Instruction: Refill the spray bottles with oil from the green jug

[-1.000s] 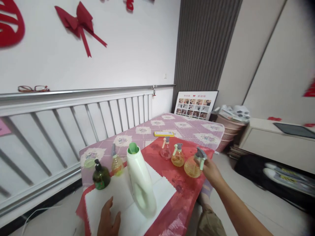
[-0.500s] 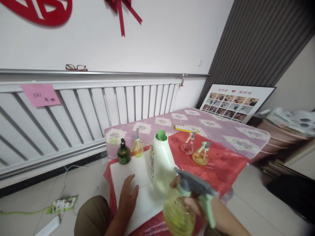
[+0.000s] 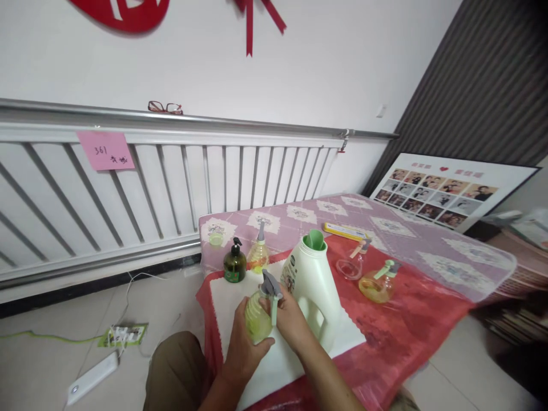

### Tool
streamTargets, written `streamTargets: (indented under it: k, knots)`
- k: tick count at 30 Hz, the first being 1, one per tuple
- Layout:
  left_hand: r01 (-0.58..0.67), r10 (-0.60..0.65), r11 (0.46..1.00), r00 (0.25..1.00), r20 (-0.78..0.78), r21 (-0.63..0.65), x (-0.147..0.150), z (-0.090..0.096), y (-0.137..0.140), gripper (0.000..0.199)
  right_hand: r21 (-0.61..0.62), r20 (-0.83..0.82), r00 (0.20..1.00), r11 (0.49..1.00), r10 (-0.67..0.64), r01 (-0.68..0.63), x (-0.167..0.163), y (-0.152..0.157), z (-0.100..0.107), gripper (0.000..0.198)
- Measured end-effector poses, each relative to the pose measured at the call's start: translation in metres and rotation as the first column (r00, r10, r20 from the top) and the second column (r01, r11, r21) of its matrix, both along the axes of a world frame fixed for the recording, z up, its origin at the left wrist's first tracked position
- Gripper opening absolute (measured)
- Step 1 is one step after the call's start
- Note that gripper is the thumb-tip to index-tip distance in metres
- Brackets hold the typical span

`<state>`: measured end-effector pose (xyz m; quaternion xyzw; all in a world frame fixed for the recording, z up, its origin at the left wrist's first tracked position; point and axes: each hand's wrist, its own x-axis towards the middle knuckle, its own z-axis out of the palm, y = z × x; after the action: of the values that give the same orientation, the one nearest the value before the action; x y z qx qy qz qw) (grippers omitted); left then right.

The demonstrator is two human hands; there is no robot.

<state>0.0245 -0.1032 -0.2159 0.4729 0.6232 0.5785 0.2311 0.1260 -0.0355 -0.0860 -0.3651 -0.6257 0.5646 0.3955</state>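
A clear spray bottle (image 3: 257,317) with yellow-green liquid and a grey and green trigger head is between my two hands, above the white cloth. My left hand (image 3: 242,348) wraps round the bottle's body from the left. At the neck, under the trigger head, my right hand (image 3: 291,319) grips from the right, its fingertips partly hidden. Just beyond my right forearm stands a large pale-green jug (image 3: 314,274), uncapped, with a green piece in its mouth. A dark green pump bottle (image 3: 234,265) and another spray bottle (image 3: 258,257) stand behind the held one.
To the right, on the red cloth (image 3: 411,319), sit a pink-tinted spray bottle (image 3: 351,265) and one with amber liquid (image 3: 377,285). A yellow-and-white box (image 3: 345,231) lies behind them. A white power strip (image 3: 93,378) and cables lie on the floor at left.
The spray bottle has come from the lower right to in front of the jug. My left hand has closed round its body; my right hand still holds it. The view has shifted left.
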Motion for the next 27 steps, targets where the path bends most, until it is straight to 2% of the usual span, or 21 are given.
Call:
streamTargets:
  k: [6, 14, 22, 27]
  knots:
    - [-0.055, 0.055, 0.996, 0.998, 0.006, -0.067, 0.004, 0.007, 0.002, 0.090, -0.026, -0.043, 0.997, 0.998, -0.062, 0.061, -0.005, -0.003, -0.014, 0.046]
    - [-0.030, 0.030, 0.995, 1.000, -0.003, -0.090, 0.004, 0.006, 0.002, 0.088, 0.036, -0.011, 0.991, 0.990, -0.137, 0.137, -0.006, -0.009, -0.007, 0.041]
    - [-0.021, 0.024, 0.996, 0.999, 0.032, -0.087, 0.003, 0.008, 0.002, 0.087, 0.064, -0.001, 0.999, 0.997, -0.049, 0.049, -0.008, -0.007, -0.007, 0.039]
    - [-0.019, 0.022, 0.997, 0.999, 0.040, -0.076, 0.002, 0.007, 0.001, 0.088, 0.092, -0.031, 0.999, 0.995, -0.039, 0.042, -0.008, -0.009, -0.008, 0.054]
